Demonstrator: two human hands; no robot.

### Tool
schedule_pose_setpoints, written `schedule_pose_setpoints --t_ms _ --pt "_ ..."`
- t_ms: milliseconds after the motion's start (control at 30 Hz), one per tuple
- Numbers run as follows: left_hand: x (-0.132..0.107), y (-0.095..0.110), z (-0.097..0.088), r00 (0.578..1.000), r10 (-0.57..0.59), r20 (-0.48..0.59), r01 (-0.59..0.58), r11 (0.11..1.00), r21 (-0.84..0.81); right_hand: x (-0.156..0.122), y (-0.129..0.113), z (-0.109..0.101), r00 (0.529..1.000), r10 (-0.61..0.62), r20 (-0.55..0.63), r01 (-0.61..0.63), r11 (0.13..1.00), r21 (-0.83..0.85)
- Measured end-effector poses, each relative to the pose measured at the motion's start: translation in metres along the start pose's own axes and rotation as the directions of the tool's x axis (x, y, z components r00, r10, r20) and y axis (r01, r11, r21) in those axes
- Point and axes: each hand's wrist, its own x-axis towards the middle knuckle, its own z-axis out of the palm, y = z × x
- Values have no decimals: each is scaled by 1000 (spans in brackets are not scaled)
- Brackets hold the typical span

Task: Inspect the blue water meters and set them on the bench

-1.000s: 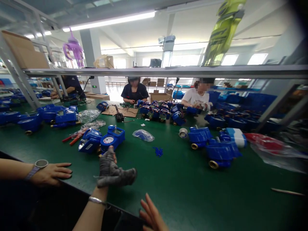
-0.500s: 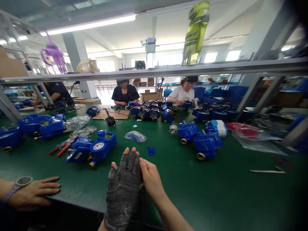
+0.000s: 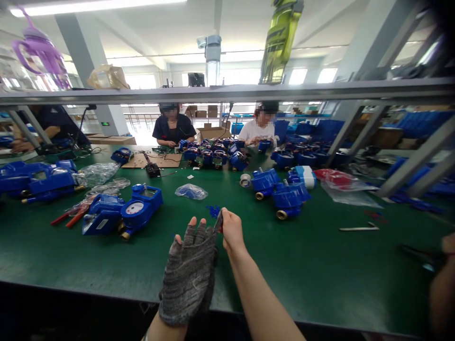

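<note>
My left hand (image 3: 190,270) wears a grey knit fingerless glove (image 3: 188,284), its bare fingertips showing past the cut ends. Its fingers are stretched out and hold nothing. Beside it, my right hand (image 3: 233,232) is bare and closed, pinching the glove's fabric at the finger on the right edge. A small bit of red shows by that pinch; I cannot make out what it is. Just beyond the hands lies a little pile of small blue parts (image 3: 213,211). Farther back is a clear plastic bag (image 3: 191,191) with blue pieces inside.
Blue water meters (image 3: 135,207) stand left of my hands, near red-handled pliers (image 3: 76,218). More meters (image 3: 289,196) and a bent metal rod (image 3: 359,228) lie right. A shelf (image 3: 227,94) crosses above. Co-workers sit opposite; another person's hand (image 3: 448,244) is at the right edge.
My right hand has moved up and pulls the glove fabric outward. The view has turned right; the hand with a watch has left it, and another person's hand appears at the right edge.
</note>
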Motion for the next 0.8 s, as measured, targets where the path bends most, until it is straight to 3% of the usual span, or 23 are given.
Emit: schedule_pose_setpoints --t_ms 133,233,300,433,500,667,800 --pt "0 -5 -14 993 -79 -84 70 992 -105 -24 -19 -7 985 -111 134 123 989 -83" --pt "-1 -7 -17 986 -139 -88 118 970 -211 -45 -30 -7 912 -228 341 306 931 -197" --pt "-1 -6 -16 988 -137 -69 119 969 -216 -52 -31 -6 875 -251 414 374 894 -249" --pt "1 6 -13 989 -143 20 145 977 -159 -42 -27 -7 945 -271 186 322 876 -360" --pt "3 10 -13 990 -130 47 136 976 -172 -35 -28 -9 951 -272 147 309 869 -387" --pt "0 2 -8 992 -124 -9 117 957 -267 -46 -42 -8 837 -396 377 514 804 -298" --pt "-4 1 -5 982 -191 10 182 918 -352 -62 -47 -4 813 -425 399 561 757 -336"
